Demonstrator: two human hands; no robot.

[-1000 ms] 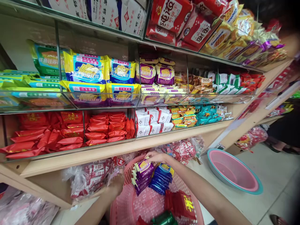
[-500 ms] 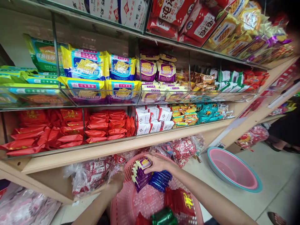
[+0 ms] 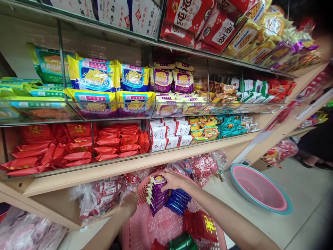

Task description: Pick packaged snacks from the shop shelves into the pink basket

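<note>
A pink perforated basket (image 3: pixel 140 225) stands in front of me, below the shelves. My right hand (image 3: pixel 173 180) reaches into its far side, with fingers closed on the top of a row of purple biscuit packs (image 3: pixel 158 196). These packs lean one against another, their cream-coloured ends facing left. My left hand (image 3: pixel 130 203) is curled at the basket's left rim, its fingertips partly hidden. Beside the purple packs lie blue packets (image 3: pixel 178 200). Dark red packets (image 3: pixel 199 225) and a green packet (image 3: pixel 183 242) lie nearer me in the basket.
Shelves hold yellow-and-blue biscuit packs (image 3: pixel 93 74), red packets (image 3: pixel 78 152) and white packets (image 3: pixel 171 132) behind clear fronts. Plastic-wrapped bundles (image 3: pixel 104 196) sit under the bottom shelf. On the floor to the right are nested pink and teal basins (image 3: pixel 260 189). A person's feet (image 3: pixel 317 165) show at far right.
My right hand has shifted slightly left, and the top purple pack now sits closer in line with the others. My left hand stays at the rim.
</note>
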